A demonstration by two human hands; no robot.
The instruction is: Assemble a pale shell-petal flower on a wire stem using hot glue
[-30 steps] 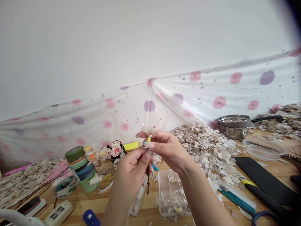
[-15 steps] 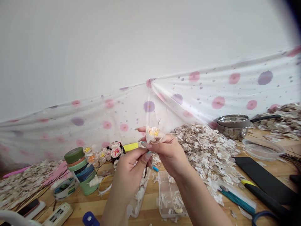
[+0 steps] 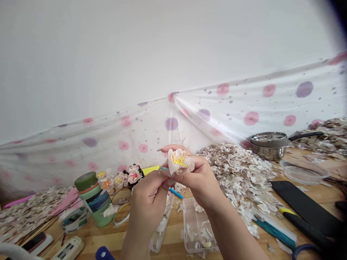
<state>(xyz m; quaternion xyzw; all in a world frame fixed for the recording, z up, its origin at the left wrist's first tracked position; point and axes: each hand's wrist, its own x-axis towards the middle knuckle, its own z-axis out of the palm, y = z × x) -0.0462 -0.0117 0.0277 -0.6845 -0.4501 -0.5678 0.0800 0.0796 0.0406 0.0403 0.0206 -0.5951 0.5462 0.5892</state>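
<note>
My right hand (image 3: 197, 178) grips a small pale flower (image 3: 179, 161) with a yellow centre, its bloom tilted toward me. My left hand (image 3: 148, 196) is closed just below it, its fingertips pinching at the flower's base; the stem is hidden behind the fingers. Both hands hover above a clear compartment box (image 3: 199, 231) holding petal scraps. A cluster of finished flowers (image 3: 119, 177) lies to the left, beside a stack of tape rolls (image 3: 93, 196).
Piles of pale petal scraps (image 3: 241, 173) cover the wooden table. A steel pan (image 3: 269, 143) and clear dish (image 3: 303, 171) stand at right, with a black case (image 3: 306, 207) and scissors (image 3: 306, 225). A phone (image 3: 34, 242) and remote (image 3: 66, 248) lie at left. Dotted cloth (image 3: 230, 108) hangs behind.
The flower has turned from upright to facing me, showing its yellow centre. My left hand has moved up close under the bloom, and the stem that hung below is now hidden.
</note>
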